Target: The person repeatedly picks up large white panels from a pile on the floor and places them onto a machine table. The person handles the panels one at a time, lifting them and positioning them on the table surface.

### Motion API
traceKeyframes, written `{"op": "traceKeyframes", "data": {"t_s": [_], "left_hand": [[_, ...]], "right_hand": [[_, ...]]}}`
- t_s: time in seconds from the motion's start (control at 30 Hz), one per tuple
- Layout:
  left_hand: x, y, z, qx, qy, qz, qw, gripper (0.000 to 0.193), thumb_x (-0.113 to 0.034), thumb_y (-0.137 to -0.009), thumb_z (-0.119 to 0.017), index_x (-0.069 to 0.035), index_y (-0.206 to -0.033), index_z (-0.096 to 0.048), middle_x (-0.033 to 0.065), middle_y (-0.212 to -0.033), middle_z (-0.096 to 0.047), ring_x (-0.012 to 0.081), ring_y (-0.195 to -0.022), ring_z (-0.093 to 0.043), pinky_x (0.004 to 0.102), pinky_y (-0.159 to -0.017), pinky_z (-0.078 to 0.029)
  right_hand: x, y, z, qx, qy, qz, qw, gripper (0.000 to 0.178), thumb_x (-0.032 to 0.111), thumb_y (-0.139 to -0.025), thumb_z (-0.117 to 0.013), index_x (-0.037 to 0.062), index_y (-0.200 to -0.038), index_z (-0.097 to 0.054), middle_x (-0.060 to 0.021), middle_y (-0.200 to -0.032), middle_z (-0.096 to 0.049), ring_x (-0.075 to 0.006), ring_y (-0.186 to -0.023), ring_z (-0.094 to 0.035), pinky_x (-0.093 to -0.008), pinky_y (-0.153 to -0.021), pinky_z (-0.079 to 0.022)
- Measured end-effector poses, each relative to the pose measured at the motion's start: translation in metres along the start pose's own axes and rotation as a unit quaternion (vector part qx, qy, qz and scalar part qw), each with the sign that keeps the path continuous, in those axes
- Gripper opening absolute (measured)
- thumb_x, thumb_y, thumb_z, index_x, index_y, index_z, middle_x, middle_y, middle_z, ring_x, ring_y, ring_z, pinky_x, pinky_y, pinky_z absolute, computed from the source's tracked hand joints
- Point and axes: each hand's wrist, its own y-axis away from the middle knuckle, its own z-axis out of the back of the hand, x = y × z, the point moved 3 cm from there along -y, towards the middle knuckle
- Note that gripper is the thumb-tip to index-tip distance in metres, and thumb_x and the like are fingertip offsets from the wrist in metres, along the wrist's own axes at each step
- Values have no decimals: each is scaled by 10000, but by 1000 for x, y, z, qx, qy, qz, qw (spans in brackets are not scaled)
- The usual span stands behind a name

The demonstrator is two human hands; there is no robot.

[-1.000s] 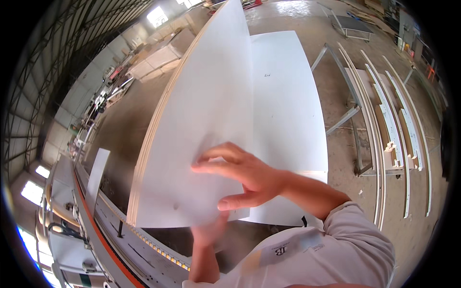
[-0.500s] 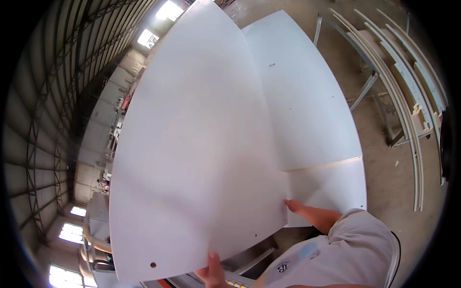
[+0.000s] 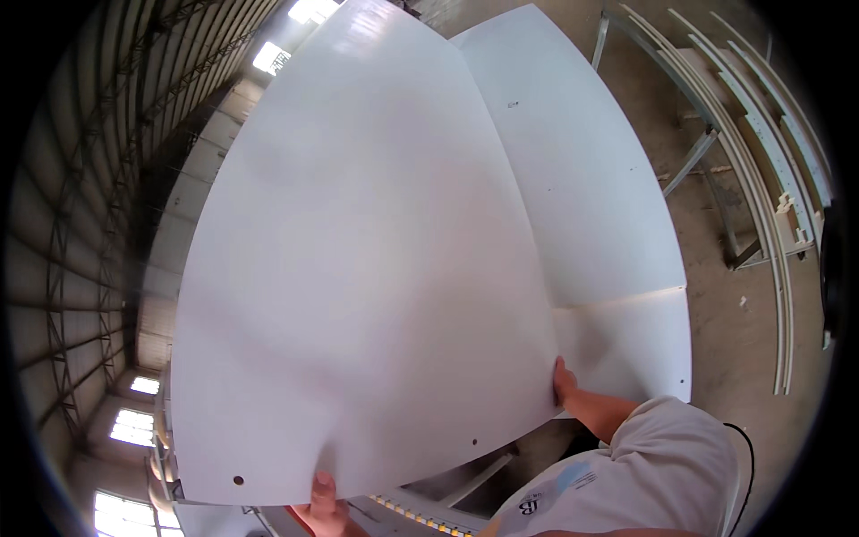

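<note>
- A large white smooth flat panel point(image 3: 376, 233) fills the middle of the frame, running from the top edge down to the lower left, tilted against the panel beside it.
- The left hand point(image 3: 326, 510), at the bottom of the frame left of centre, grips the panel's lower edge, thumb on the white face, the other fingers mostly hidden beneath.
- The right hand point(image 3: 565, 385), right of centre in the lower half, touches the panel's right edge near its lower corner; whether its fingers close around the edge, I cannot tell.
- Two small dark round holes, one at the lower left point(image 3: 238, 481) and one at bottom centre point(image 3: 474, 441), pierce the panel near its lower edge.
- A second white flat panel point(image 3: 591, 188), crossed by a pale seam, lies along the first one's right side, upper centre to lower right.
- A strip with yellow marks point(image 3: 420, 516) shows at bottom centre.
- Long pale narrow strips point(image 3: 777, 268) rest on a grey metal frame point(image 3: 691, 164) at the right.
</note>
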Motion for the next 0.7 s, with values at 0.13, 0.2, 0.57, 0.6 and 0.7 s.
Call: {"op": "traceKeyframes", "data": {"t_s": [0.13,0.2,0.57,0.6,0.7], "left_hand": [[15,11,-33,-22,158,52,986,304,-41,-854,-628,27,-1150,-621,114,-1055,-666,227,-998,-638,374,-903,-512],[22,36,-64,-78,220,107,966,349,-40,-843,-631,26,-1185,-607,123,-1057,-670,250,-995,-655,379,-905,-521],[135,276,-266,-128,473,545,680,301,-233,-957,-554,-94,-1220,-600,56,-1140,-681,234,-997,-670,369,-791,-568],[153,312,-289,-121,422,509,740,296,-246,-963,-555,-100,-1215,-605,50,-1136,-683,231,-997,-670,369,-793,-568],[215,418,-365,-122,403,484,767,288,-287,-976,-560,-119,-1202,-618,31,-1130,-687,223,-1002,-669,369,-805,-568]], "right_hand": [[39,-11,125,-116,80,69,988,850,657,-962,-339,-101,-1277,-559,-261,-1266,-607,-409,-1189,-579,-480,-1006,-448],[67,-10,190,-157,190,118,962,854,661,-966,-327,-106,-1238,-586,-264,-1238,-622,-399,-1199,-574,-484,-998,-454],[272,130,458,-378,352,106,850,810,723,-917,-311,48,-1132,-704,-195,-1159,-684,-353,-1113,-647,-480,-929,-500],[283,117,485,-402,390,137,817,797,726,-918,-306,74,-1142,-705,-178,-1172,-683,-359,-1116,-643,-487,-924,-503],[305,109,545,-432,446,173,765,799,748,-910,-281,120,-1166,-702,-151,-1212,-672,-360,-1158,-615,-483,-962,-478]]}}
